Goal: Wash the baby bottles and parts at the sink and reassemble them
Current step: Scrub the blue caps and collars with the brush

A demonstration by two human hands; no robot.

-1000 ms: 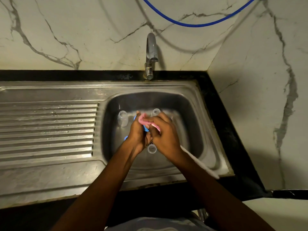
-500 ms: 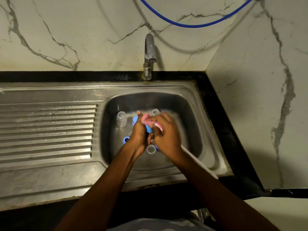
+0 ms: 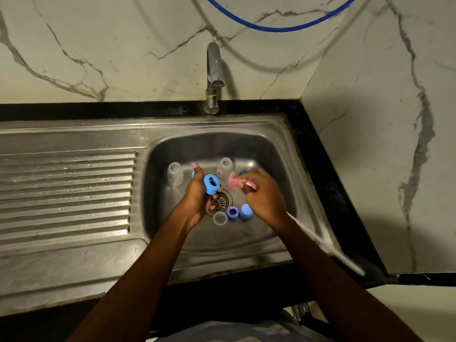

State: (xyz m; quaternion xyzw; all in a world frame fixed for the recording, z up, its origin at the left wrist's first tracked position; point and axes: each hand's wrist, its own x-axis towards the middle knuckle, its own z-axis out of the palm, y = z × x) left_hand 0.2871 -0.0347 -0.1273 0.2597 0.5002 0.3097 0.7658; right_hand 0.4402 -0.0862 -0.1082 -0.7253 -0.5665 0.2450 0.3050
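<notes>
My left hand (image 3: 197, 193) grips a blue bottle collar ring (image 3: 211, 184) over the sink drain. My right hand (image 3: 264, 193) holds a bottle brush with a pink head (image 3: 234, 181); its long white handle (image 3: 323, 240) runs back to the right past my forearm. Two clear baby bottles stand in the basin, one at the left (image 3: 175, 174) and one behind the hands (image 3: 225, 166). A clear small part (image 3: 220, 218) and two blue parts (image 3: 232, 213) (image 3: 246, 212) lie near the drain (image 3: 223, 199).
The steel sink basin (image 3: 283, 169) has a ribbed drainboard (image 3: 66, 193) to its left. The tap (image 3: 213, 70) rises at the back with no water visibly running. A blue hose (image 3: 271, 27) hangs on the marble wall. Black counter edging (image 3: 328, 181) borders the right side.
My hands have separated: the left now holds the blue ring apart from the brush, and the right hand has drawn the pink brush head out to the right.
</notes>
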